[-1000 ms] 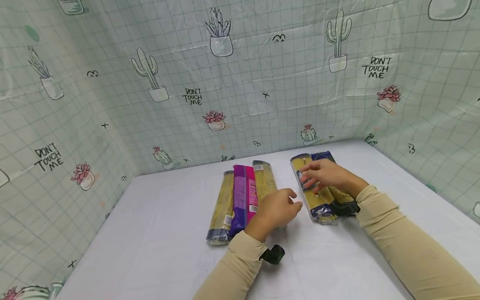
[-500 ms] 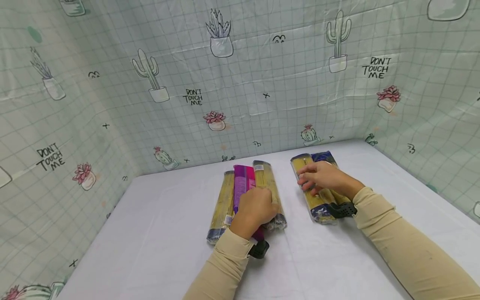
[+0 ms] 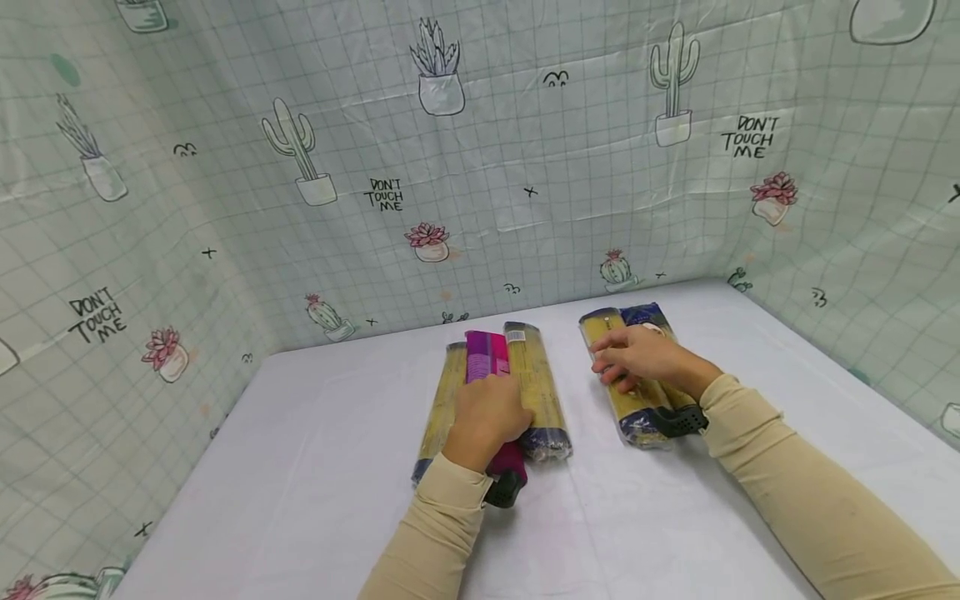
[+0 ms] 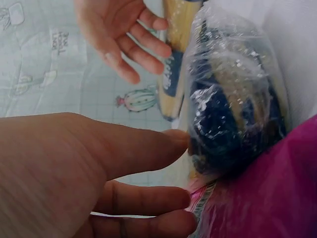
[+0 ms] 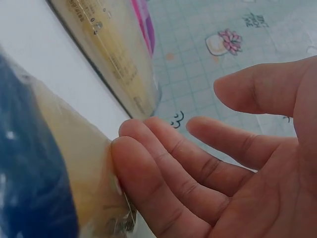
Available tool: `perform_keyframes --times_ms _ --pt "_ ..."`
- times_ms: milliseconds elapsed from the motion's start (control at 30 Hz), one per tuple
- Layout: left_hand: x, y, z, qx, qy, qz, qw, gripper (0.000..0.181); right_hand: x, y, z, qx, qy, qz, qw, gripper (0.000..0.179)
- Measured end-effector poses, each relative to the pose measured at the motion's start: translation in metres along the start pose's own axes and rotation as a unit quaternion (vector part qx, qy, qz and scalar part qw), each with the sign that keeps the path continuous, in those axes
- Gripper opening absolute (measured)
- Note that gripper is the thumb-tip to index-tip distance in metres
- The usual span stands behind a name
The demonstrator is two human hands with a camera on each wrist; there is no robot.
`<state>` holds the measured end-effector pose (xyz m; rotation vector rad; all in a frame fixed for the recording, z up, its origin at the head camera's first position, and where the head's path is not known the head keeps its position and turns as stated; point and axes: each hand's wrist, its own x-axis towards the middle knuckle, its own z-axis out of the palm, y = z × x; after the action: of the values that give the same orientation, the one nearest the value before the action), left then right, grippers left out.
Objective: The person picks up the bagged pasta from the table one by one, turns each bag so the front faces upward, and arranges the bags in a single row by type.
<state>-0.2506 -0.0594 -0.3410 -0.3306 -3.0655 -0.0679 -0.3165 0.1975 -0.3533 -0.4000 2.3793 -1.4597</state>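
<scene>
My left hand (image 3: 489, 408) is over a purple and pink packet (image 3: 487, 346), covering its middle. In the left wrist view the left thumb points to the clear, crinkled end of a spaghetti packet (image 4: 233, 99), and the fingertips (image 4: 181, 223) rest at the pink wrapper beside a barcode. That spaghetti packet lies just right of the purple one; another spaghetti packet (image 3: 448, 400) lies left of it. My right hand (image 3: 648, 358) stays spread above a further spaghetti packet (image 3: 600, 325), its fingertips (image 5: 133, 158) right at the wrapper in the right wrist view. Nothing lies between its thumb and fingers.
Partly behind my right hand lies another blue and yellow packet (image 3: 645, 314). All the packets lie on a white-covered table (image 3: 322, 467). A sheet printed with cacti (image 3: 487, 167) hangs at the back and both sides.
My left hand has moved left from beside the right spaghetti packet of the left group onto the purple packet. The right hand has barely shifted, drifting slightly left.
</scene>
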Motion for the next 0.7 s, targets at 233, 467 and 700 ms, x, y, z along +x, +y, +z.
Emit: perform_keyframes --times_ms 233,467,700 --pt "-0.003 -0.003 -0.004 -0.003 -0.051 0.0 0.9987 0.043 0.014 -0.003 0.007 -0.032 -0.015 -0.005 0.9994 0.048" --pt "-0.002 -0.001 -0.002 0.0 -0.06 -0.008 0.9982 0.047 0.03 -0.013 0.028 -0.065 -0.015 -0.023 0.9975 0.043" --pt "-0.001 0.0 0.003 -0.019 -0.056 -0.014 0.9982 0.055 0.046 -0.021 0.045 -0.071 -0.021 0.004 0.9973 0.043"
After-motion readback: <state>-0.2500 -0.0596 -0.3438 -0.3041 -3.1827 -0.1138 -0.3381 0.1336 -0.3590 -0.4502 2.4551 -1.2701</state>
